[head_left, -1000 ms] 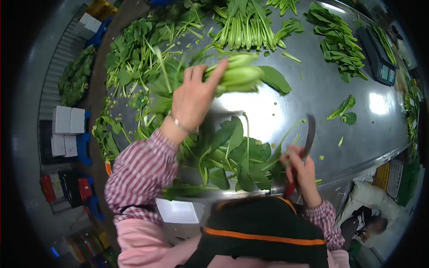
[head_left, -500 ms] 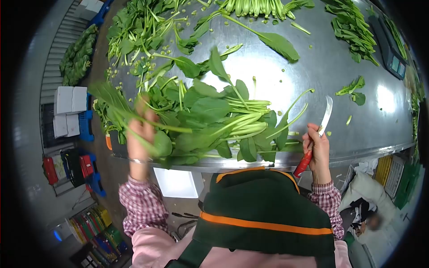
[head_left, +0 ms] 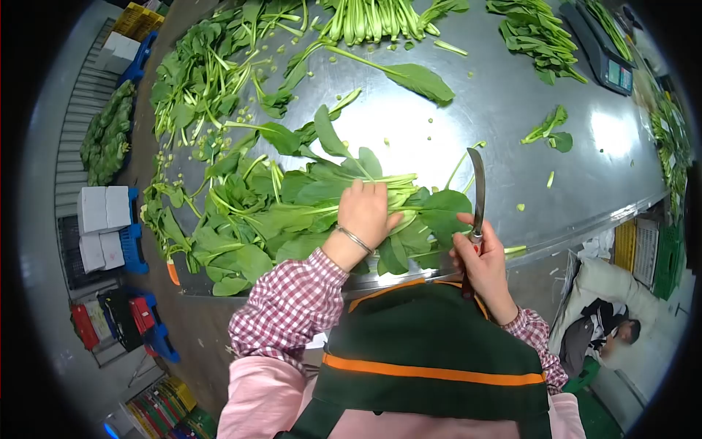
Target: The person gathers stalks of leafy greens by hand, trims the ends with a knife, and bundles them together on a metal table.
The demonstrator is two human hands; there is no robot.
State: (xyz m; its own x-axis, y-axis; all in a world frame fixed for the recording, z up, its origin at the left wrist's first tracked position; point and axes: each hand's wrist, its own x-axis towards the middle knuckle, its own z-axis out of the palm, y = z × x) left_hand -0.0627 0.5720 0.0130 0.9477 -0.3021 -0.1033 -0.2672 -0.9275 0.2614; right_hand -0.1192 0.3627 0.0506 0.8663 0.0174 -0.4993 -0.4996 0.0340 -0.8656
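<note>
My left hand [head_left: 363,214], with a bangle at its wrist, is closed over the pale stems of a pile of leafy greens [head_left: 307,201] near the table's front edge. To its right, my right hand [head_left: 479,260] is wrapped round the handle of a curved knife [head_left: 480,186]; the blade points up and away from me. A large leaf [head_left: 444,208] lies between the two hands, close to the right fingers. The left fingertips rest on the stems, and the palm hides part of them.
Bundled stems [head_left: 373,20] lie at the table's far side, with more greens [head_left: 537,36] beside a scale [head_left: 610,69] at the far right. Loose leaves and cut bits are scattered over the metal table [head_left: 512,154]. A person [head_left: 599,333] is at the lower right, beyond the table.
My left hand has moved right from the pile's left side onto the stems, and the greens it carried are down. My right hand and the knife have shifted left, with the blade turned.
</note>
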